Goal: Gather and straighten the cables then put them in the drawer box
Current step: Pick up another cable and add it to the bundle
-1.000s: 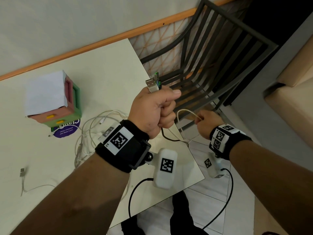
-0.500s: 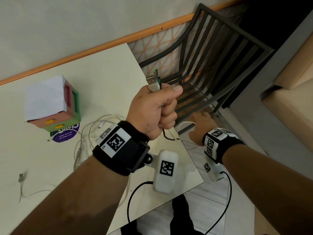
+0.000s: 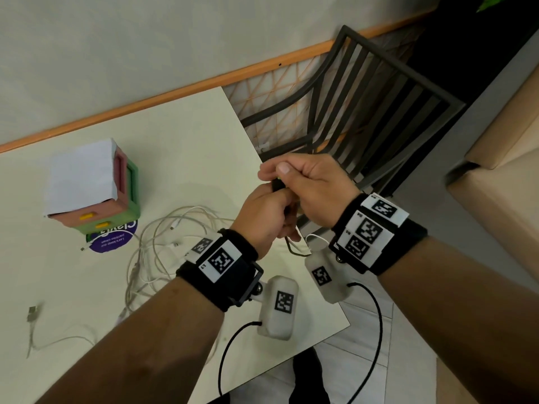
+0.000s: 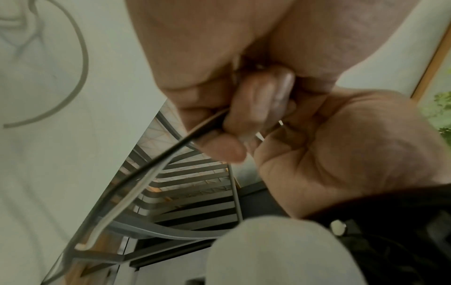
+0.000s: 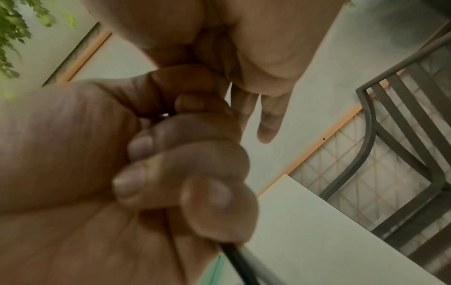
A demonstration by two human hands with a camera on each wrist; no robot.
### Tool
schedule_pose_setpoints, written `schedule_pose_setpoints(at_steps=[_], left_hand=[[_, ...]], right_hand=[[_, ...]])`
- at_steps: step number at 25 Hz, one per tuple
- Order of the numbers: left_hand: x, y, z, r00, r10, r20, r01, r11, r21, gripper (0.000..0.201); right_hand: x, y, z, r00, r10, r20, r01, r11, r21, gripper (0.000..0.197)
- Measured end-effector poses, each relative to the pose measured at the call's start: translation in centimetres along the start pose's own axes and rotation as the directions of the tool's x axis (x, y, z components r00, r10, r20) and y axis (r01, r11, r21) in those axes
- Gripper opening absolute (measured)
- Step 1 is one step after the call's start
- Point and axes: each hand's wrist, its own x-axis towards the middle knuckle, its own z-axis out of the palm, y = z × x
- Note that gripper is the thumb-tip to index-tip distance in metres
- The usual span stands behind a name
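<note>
Over the table's right edge my left hand grips a black cable and a white cable together; both hang in short loops below it. My right hand sits just above and touches the left, pinching the upper ends of the same cables, whose plugs are hidden by the fingers. In the left wrist view the two cables run out side by side from under the curled fingers. Only the black cable shows below my fist in the right wrist view. The pink and green drawer box stands at the table's left.
A tangle of white cables lies on the table beside the box, and another cable with a USB plug lies at the near left. A dark slatted chair stands past the table's right edge, a beige sofa beyond it.
My right hand came up from below the table edge to meet the left and took hold of the cable ends. The left hand came down a little, and the plugs are now covered.
</note>
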Motion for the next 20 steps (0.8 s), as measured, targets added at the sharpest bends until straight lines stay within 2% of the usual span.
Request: schedule_pose_setpoints(at_steps=[3,5,7,8,10,12,14,15,17,18,19,20], left_hand=[[-0.1,0.3,0.1,0.997,0.054,-0.053,-0.058,0.995,-0.082,0.017],[-0.1,1.1,0.1,0.992,0.083,-0.096,-0.099,0.980,-0.170,0.029],[-0.2,2.2,-0.1,0.990,0.110,-0.090,-0.129,0.961,-0.243,0.039],[-0.2,2.7,-0.3,0.990,0.126,-0.060,-0.137,0.955,-0.264,0.042],[-0.3,3.6,-0.3,0.992,0.125,-0.007,-0.122,0.958,-0.258,0.045],[-0.7,3.6,0.1,0.997,0.074,-0.027,-0.078,0.973,-0.219,0.048],[-1.1,3.3,0.5,0.997,0.022,-0.072,-0.036,0.981,-0.193,0.053],[-1.2,2.9,0.5,0.996,0.009,-0.088,-0.024,0.983,-0.179,0.055],[-1.2,1.9,-0.2,0.991,-0.005,-0.136,-0.012,0.992,-0.128,0.059],[-1.1,1.2,-0.8,0.985,-0.024,-0.173,0.007,0.995,-0.097,0.059],[-1.0,0.4,-1.5,0.974,-0.059,-0.217,0.045,0.997,-0.067,0.057],[-1.0,-0.6,-2.2,0.961,-0.087,-0.264,0.082,0.996,-0.032,0.053]], right_hand=[[0.2,0.4,-0.1,0.995,0.019,0.101,-0.040,0.977,0.208,0.034],[-0.2,1.1,-0.2,0.970,0.085,0.230,-0.177,0.889,0.421,0.039],[-1.1,1.7,0.2,0.932,0.109,0.345,-0.278,0.825,0.491,0.035],[-1.3,2.4,0.4,0.924,0.125,0.362,-0.283,0.859,0.427,0.030],[-1.3,3.6,1.1,0.936,0.130,0.328,-0.196,0.964,0.179,0.015],[-1.1,5.1,1.7,0.953,0.131,0.273,-0.132,0.991,-0.012,0.033],[-0.9,6.7,2.0,0.956,0.196,0.219,-0.152,0.967,-0.204,0.047],[-1.2,7.2,2.1,0.944,0.266,0.197,-0.192,0.925,-0.328,0.044],[-1.6,7.7,1.9,0.888,0.433,0.157,-0.279,0.776,-0.566,0.033],[-1.7,7.8,1.7,0.868,0.468,0.166,-0.268,0.723,-0.636,0.026],[-1.8,7.5,1.7,0.868,0.456,0.199,-0.250,0.746,-0.618,0.012],[-1.8,7.1,1.6,0.875,0.419,0.243,-0.255,0.824,-0.506,0.015]])
